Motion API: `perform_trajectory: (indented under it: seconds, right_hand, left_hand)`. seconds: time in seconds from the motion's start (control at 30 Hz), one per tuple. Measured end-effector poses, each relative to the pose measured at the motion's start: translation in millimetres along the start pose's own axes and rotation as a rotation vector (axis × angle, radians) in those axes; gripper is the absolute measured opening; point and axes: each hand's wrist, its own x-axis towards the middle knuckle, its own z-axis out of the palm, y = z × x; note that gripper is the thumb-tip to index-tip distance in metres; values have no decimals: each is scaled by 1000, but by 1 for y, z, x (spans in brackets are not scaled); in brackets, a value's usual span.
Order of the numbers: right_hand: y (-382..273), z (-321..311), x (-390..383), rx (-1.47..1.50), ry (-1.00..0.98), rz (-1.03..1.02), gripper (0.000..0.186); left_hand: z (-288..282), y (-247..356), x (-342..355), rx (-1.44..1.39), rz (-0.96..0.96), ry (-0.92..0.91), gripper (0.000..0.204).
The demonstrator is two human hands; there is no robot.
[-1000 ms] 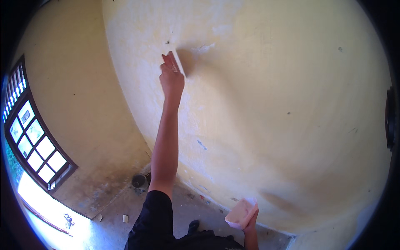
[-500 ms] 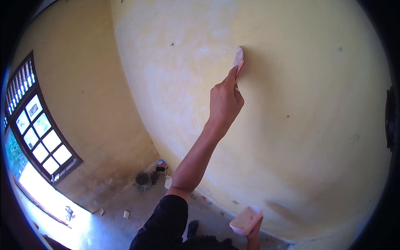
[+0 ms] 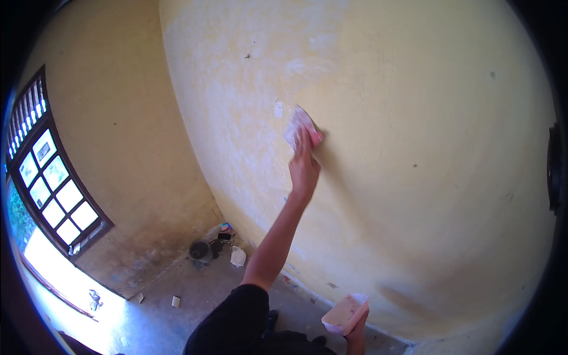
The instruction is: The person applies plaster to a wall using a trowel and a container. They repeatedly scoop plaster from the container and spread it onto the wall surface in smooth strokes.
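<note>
My left hand [image 3: 304,165] is raised to the pale yellow wall [image 3: 378,195], with its fingers closed round a putty scraper. This scraper [image 3: 293,127] has a wide, whitish-smeared blade and a pink part by the fingers; its blade lies tilted against or very near the wall. A small white patch [image 3: 278,108] shows on the wall just left of the blade. Low at the right, my right hand [image 3: 358,325] grips a pinkish, translucent plastic tub [image 3: 343,313] by its side. Some pale paste is visible inside the tub.
A dark-framed window [image 3: 56,189] stands at the left, beside a bright opening. In the corner on the floor [image 3: 177,328] are a bucket [image 3: 200,251], a white bag-like thing [image 3: 238,256] and small items. A pale block [image 3: 176,302] lies nearer.
My left hand has moved down and a little left with the scraper, whose blade is turned more broadly to view. The white wall patch is now uncovered. My right hand still holds the tub.
</note>
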Motion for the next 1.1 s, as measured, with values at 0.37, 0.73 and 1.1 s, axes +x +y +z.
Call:
perform_trajectory:
  seconds: [0.37, 0.73, 1.1]
  right_hand:
    - [2, 67, 26, 168, 86, 266, 68]
    - [11, 72, 2, -101, 66, -5, 68]
    - [-10, 60, 6, 255, 5, 165, 77]
  left_hand:
    - [-77, -71, 35, -163, -558, 176, 23]
    - [-49, 85, 72, -265, -136, 132, 54]
    - [-39, 49, 73, -58, -137, 99, 71]
